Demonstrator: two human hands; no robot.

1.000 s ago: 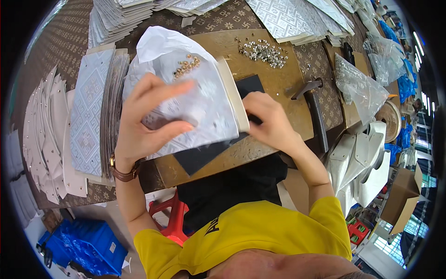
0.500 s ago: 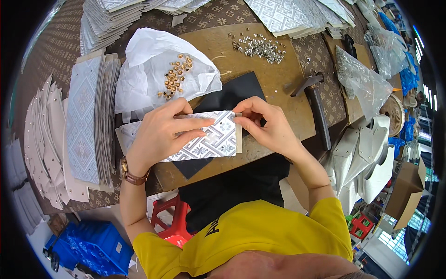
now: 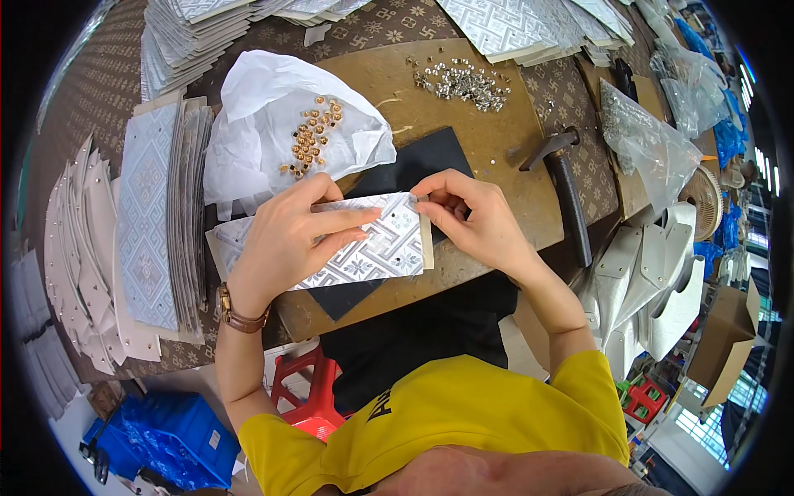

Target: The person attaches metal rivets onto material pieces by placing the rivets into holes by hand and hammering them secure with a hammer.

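Note:
A flat panel with a grey and white geometric pattern [image 3: 364, 256] lies over a black pad [image 3: 347, 299], with small dark holes near its right end. My left hand [image 3: 289, 236] grips the panel, its index and middle fingers laid across the top and the thumb lower down. At the panel's upper right corner, my right hand [image 3: 471, 219] pinches the edge between thumb and forefinger, the other fingers curled. Whether a small part is also in that pinch is hidden. Gold domed studs [image 3: 310, 140] lie on white crumpled wrapping [image 3: 248, 116] beyond my left hand.
A brown board [image 3: 397, 83] bears a heap of small silver rivets [image 3: 467, 85]. A hammer [image 3: 566, 198] lies at the right. Stacked patterned panels [image 3: 147, 223] and studded cream pieces [image 3: 83, 256] stand left. White pieces [image 3: 641, 273] and a clear bag [image 3: 649, 149] sit right.
The panel's right end has tilted up slightly, and my right hand has shifted a little with it. Both hands keep their hold.

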